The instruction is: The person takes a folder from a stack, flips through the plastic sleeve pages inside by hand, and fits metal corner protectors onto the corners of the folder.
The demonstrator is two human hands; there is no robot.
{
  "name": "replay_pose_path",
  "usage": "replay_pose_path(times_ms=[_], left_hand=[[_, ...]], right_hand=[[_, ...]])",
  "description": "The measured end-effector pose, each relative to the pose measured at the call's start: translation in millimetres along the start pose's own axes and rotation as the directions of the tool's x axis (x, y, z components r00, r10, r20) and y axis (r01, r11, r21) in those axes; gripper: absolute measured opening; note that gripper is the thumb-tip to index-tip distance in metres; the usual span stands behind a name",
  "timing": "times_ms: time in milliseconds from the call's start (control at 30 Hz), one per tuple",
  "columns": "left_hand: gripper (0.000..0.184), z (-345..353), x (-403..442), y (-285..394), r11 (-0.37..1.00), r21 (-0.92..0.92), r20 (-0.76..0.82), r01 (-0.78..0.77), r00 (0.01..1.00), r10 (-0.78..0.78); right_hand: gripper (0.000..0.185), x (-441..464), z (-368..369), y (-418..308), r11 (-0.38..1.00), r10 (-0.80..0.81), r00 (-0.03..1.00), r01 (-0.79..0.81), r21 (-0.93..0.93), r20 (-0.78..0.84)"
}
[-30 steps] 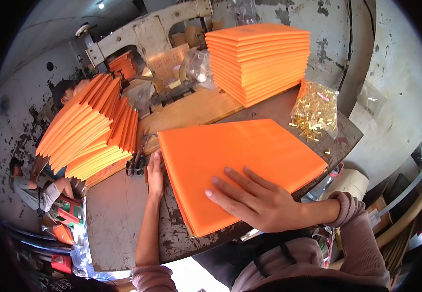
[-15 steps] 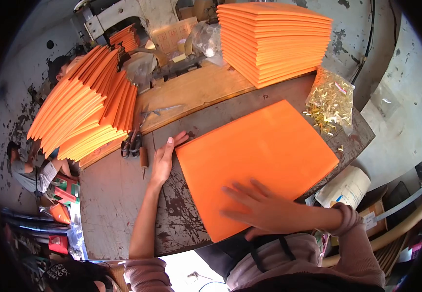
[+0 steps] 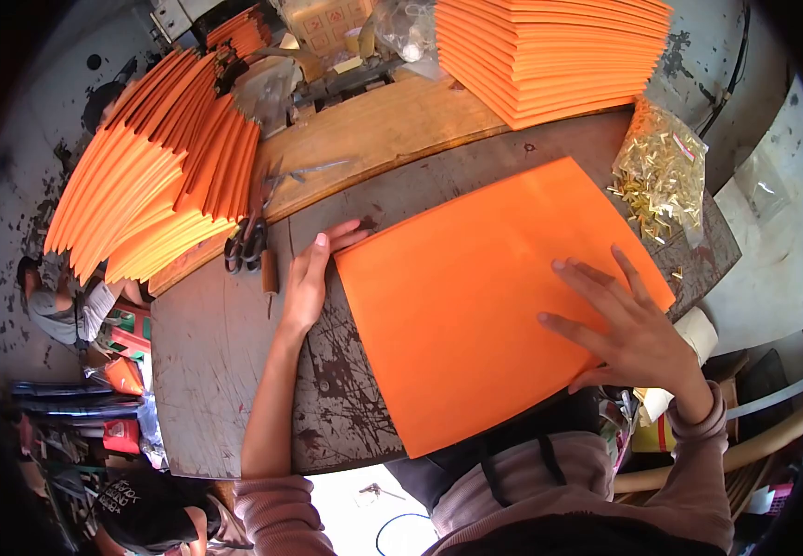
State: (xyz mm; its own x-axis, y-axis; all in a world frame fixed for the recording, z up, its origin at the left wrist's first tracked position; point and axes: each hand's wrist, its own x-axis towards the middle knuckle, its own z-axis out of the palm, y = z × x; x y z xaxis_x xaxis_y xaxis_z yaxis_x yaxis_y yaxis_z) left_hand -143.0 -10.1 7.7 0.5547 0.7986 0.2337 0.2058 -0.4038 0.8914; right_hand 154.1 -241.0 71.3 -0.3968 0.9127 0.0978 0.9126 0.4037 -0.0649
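A flat orange rectangular sheet (image 3: 475,296) lies slantwise on the worn table. My right hand (image 3: 628,334) is spread over its right part, fingers apart, with the palm near the lower right edge. At the sheet's upper left corner, my left hand (image 3: 309,278) has its fingers stretched out along the edge and touching it. Left of that hand lie an awl (image 3: 270,271) with a wooden handle and a pair of dark-handled scissors (image 3: 247,246). Whether the sheet is one layer or several, I cannot tell.
A tall stack of orange folded pieces (image 3: 559,65) stands at the back right, another pile (image 3: 151,167) leans at the left. A clear bag of small gold-coloured pieces (image 3: 663,171) sits at the table's right. Two people are at the left, one wearing a black cap (image 3: 146,510).
My right hand has slid from the sheet's lower middle to its right side. My left hand stays at the corner. The camera view has shifted somewhat.
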Motion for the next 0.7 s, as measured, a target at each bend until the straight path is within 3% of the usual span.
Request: replay_pose_path(times_ms=[67,200,267,300,367,400,500,567,600,633,700], left_hand=[[0.064,-0.7,-0.4,0.6,1.000,-0.014,-0.002,0.006,1.000,-0.006],[0.067,-2.3,-0.6,-0.4,0.996,-0.085,-0.001,0.002,1.000,-0.002],[0.067,-1.9,-4.0,-4.4,0.970,-0.236,-0.008,0.052,0.998,-0.055],[0.067,-4.7,-6.8,-23.3,0.971,-0.236,-0.007,0.038,0.999,-0.041],[0.064,-11.0,-7.8,-67.4,0.976,-0.219,-0.264,-0.004,0.963,-0.056],[0.064,-10.0,-6.7,-59.2,0.976,-0.217,-0.262,-0.016,0.964,-0.043],[0.061,-9.2,-3.7,-34.5,0.977,-0.212,-0.201,0.019,0.978,-0.063],[0.061,-9.5,-2.7,-32.6,0.995,-0.099,-0.144,0.016,0.989,-0.030],[0.047,-2.9,-3.3,-24.1,0.995,0.094,-0.269,-0.022,0.962,0.047],[0.047,-2.6,-3.8,-19.1,0.995,0.092,-0.278,-0.028,0.959,0.053],[0.035,-1.6,-4.6,-14.7,0.979,0.202,-0.137,0.039,0.990,-0.011]], right_hand=[[0.074,2.0,-10.3,-1.7,0.994,-0.060,0.996,0.054,-0.096,-0.062],[0.058,7.9,-54.0,3.7,0.996,-0.076,0.964,0.064,-0.057,-0.257],[0.047,18.7,-75.9,16.1,0.947,-0.138,0.873,-0.021,-0.320,-0.467],[0.045,30.7,-84.7,24.3,0.931,-0.125,0.826,-0.095,-0.354,-0.550],[0.042,64.8,-98.7,52.0,0.885,-0.130,0.717,-0.227,-0.406,-0.684],[0.042,82.8,-100.6,72.0,0.858,-0.145,0.661,-0.287,-0.426,-0.737],[0.048,108.5,-95.5,127.5,0.875,-0.032,0.609,-0.367,-0.317,-0.792],[0.049,108.4,-67.6,171.5,0.953,0.058,0.478,-0.288,-0.094,-0.877],[0.050,107.1,-50.4,180.2,0.961,0.215,0.415,-0.251,0.116,-0.884],[0.051,103.7,-29.9,187.6,0.926,0.374,0.361,-0.197,0.322,-0.854],[0.046,89.0,13.0,226.5,0.861,0.508,0.519,-0.275,0.428,-0.687]])
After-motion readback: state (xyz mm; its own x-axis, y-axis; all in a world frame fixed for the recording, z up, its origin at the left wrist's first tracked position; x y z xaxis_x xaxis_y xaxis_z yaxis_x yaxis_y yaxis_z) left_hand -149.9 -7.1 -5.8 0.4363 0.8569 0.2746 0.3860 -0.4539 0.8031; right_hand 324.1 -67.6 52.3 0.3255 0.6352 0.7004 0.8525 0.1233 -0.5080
